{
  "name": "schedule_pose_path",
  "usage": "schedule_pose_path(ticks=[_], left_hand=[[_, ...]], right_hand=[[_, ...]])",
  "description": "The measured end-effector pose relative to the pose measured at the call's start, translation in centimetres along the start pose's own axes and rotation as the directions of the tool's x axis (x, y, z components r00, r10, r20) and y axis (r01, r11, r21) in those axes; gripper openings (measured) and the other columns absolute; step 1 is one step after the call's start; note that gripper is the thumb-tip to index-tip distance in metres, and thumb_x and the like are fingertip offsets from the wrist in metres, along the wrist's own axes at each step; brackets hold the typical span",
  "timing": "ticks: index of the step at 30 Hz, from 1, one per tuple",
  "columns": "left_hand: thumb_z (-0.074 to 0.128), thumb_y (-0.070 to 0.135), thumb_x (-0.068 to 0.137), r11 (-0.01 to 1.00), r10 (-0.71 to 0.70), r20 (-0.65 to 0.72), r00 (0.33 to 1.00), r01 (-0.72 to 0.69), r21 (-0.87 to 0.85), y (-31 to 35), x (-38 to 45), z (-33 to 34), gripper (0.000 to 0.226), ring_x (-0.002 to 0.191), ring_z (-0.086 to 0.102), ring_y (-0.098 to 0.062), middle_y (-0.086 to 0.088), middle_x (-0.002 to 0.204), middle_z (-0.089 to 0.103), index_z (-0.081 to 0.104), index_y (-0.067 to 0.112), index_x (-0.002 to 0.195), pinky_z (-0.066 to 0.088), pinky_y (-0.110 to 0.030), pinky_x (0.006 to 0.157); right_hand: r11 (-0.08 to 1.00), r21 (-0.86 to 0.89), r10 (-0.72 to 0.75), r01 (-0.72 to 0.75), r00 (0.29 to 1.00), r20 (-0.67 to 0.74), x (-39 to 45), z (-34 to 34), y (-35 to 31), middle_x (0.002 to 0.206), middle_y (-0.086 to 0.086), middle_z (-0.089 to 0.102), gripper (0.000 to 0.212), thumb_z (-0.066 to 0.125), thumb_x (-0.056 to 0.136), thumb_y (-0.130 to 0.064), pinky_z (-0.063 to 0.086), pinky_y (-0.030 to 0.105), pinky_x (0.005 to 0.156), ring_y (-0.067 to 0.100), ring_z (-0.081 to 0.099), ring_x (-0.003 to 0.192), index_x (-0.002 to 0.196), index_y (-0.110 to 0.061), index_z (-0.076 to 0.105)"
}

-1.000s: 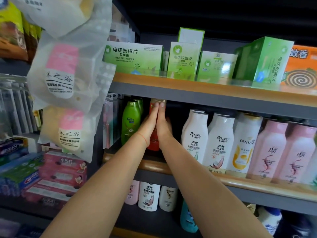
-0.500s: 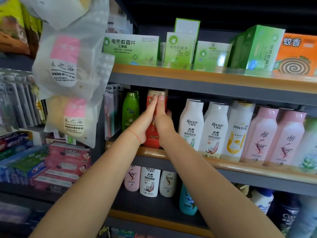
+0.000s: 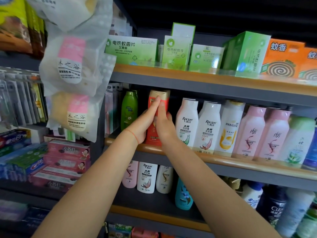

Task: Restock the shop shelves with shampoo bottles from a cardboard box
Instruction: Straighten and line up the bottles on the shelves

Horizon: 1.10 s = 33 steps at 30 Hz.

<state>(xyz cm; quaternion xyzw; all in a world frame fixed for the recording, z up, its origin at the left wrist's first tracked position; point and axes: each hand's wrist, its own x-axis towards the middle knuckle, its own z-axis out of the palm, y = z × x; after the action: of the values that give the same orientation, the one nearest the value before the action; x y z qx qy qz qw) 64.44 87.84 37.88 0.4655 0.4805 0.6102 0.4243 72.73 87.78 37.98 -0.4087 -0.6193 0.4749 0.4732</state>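
Note:
A red shampoo bottle (image 3: 153,134) with a gold cap stands upright at the front of the middle shelf (image 3: 240,164), between a green bottle (image 3: 129,111) and white Raclen bottles (image 3: 187,121). My left hand (image 3: 145,121) lies against its left front with the fingers straight and pointing up. My right hand (image 3: 163,122) covers its right front, one finger pointing up and the others curled round the bottle's right side. The fingertips of both hands meet just under the cap. No cardboard box is in view.
Pantene (image 3: 229,127) and pink bottles (image 3: 248,133) fill the middle shelf to the right. Green and orange mosquito-coil boxes (image 3: 132,48) sit on the shelf above. More bottles (image 3: 147,177) stand below. Hanging bagged sponges (image 3: 72,62) and toothpaste boxes (image 3: 66,157) crowd the left.
Both hands have slid down from the cap top to just under it. The red bottle stands closer to the shelf's front lip. The view has shifted slightly.

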Motion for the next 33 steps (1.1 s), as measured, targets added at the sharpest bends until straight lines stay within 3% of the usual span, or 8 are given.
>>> schedule_pose_path(ticks=[4, 8, 11, 14, 17, 25, 29, 33], left_hand=[[0.063, 0.087, 0.059, 0.999, 0.040, 0.016, 0.999, -0.040, -0.021, -0.6, 0.5, -0.2, 0.092, 0.108, 0.069, -0.016, -0.001, 0.120, 0.072, 0.057, 0.034, 0.134, 0.049, -0.036, 0.102], [0.057, 0.073, 0.081, 0.997, 0.071, 0.006, 0.997, -0.070, -0.041, -0.6, 0.9, -0.1, 0.068, 0.091, 0.071, -0.017, -0.006, 0.108, 0.072, 0.055, 0.030, 0.133, 0.059, -0.030, 0.079], [0.059, 0.073, 0.079, 0.996, 0.067, 0.014, 0.998, -0.066, -0.061, -0.6, 0.8, 0.3, 0.072, 0.078, 0.072, -0.014, -0.003, 0.093, 0.072, 0.056, 0.026, 0.134, 0.057, -0.026, 0.066], [0.062, 0.081, 0.070, 0.999, 0.032, 0.037, 0.999, -0.031, -0.034, -0.6, 0.8, 1.0, 0.086, 0.082, 0.072, -0.016, -0.004, 0.098, 0.072, 0.057, 0.024, 0.135, 0.056, -0.029, 0.071], [0.057, 0.076, 0.080, 0.999, 0.009, 0.035, 0.999, -0.007, -0.044, -0.7, 1.0, 1.6, 0.074, 0.069, 0.069, -0.013, 0.000, 0.080, 0.069, 0.057, 0.020, 0.129, 0.053, -0.027, 0.069], [0.059, 0.079, 0.065, 0.999, 0.007, 0.045, 0.999, -0.005, -0.050, -0.8, 0.8, 2.1, 0.090, 0.091, 0.069, -0.022, -0.013, 0.112, 0.068, 0.054, 0.025, 0.136, 0.057, -0.035, 0.082], [0.056, 0.075, 0.076, 0.998, 0.006, 0.055, 0.998, -0.002, -0.061, -0.9, 0.9, 2.1, 0.079, 0.103, 0.069, -0.023, -0.013, 0.123, 0.068, 0.053, 0.026, 0.138, 0.056, -0.036, 0.087], [0.052, 0.076, 0.080, 1.000, -0.003, 0.068, 0.998, 0.005, -0.030, -0.9, 0.9, 2.2, 0.077, 0.109, 0.068, -0.024, -0.012, 0.124, 0.068, 0.052, 0.026, 0.138, 0.056, -0.038, 0.092]], right_hand=[[0.973, -0.088, -0.211, 0.212, 0.977, 0.016, -2.0, -0.5, 1.8, 0.133, 0.004, 0.055, 0.046, 0.045, 0.097, -0.036, 0.046, 0.041, 0.103, 0.019, 0.056, 0.116, 0.142, -0.026, 0.040], [0.907, -0.179, -0.376, 0.382, 0.924, 0.068, -4.0, -1.6, 3.5, 0.135, -0.003, 0.049, 0.054, 0.049, 0.092, -0.015, 0.045, 0.024, 0.100, 0.011, 0.051, 0.120, 0.144, -0.026, 0.039], [0.863, -0.276, -0.418, 0.424, 0.905, 0.082, -5.5, -2.6, 4.1, 0.148, -0.008, 0.032, 0.061, 0.049, 0.097, -0.012, 0.036, 0.002, 0.095, 0.006, 0.042, 0.128, 0.153, -0.020, 0.027], [0.832, -0.282, -0.484, 0.477, 0.874, 0.051, -6.1, -2.7, 4.7, 0.140, -0.004, 0.037, 0.058, 0.050, 0.093, -0.008, 0.046, 0.030, 0.105, 0.013, 0.048, 0.124, 0.148, -0.019, 0.037], [0.826, -0.304, -0.493, 0.475, 0.870, 0.019, -6.2, -2.9, 5.0, 0.140, -0.002, 0.038, 0.056, 0.051, 0.091, -0.008, 0.046, 0.038, 0.104, 0.016, 0.048, 0.123, 0.145, -0.017, 0.041], [0.831, -0.303, -0.489, 0.467, 0.872, 0.006, -6.9, -3.7, 5.2, 0.135, -0.005, 0.037, 0.056, 0.052, 0.093, -0.009, 0.047, 0.031, 0.102, 0.012, 0.049, 0.118, 0.146, -0.018, 0.038], [0.835, -0.297, -0.483, 0.463, 0.876, 0.009, -6.9, -3.8, 5.4, 0.137, -0.002, 0.036, 0.054, 0.053, 0.094, -0.008, 0.046, 0.027, 0.102, 0.013, 0.048, 0.120, 0.145, -0.017, 0.039], [0.837, -0.304, -0.478, 0.455, 0.878, -0.004, -7.0, -3.8, 5.4, 0.135, -0.003, 0.037, 0.053, 0.055, 0.093, -0.007, 0.039, 0.010, 0.097, 0.010, 0.046, 0.119, 0.143, -0.017, 0.041]])
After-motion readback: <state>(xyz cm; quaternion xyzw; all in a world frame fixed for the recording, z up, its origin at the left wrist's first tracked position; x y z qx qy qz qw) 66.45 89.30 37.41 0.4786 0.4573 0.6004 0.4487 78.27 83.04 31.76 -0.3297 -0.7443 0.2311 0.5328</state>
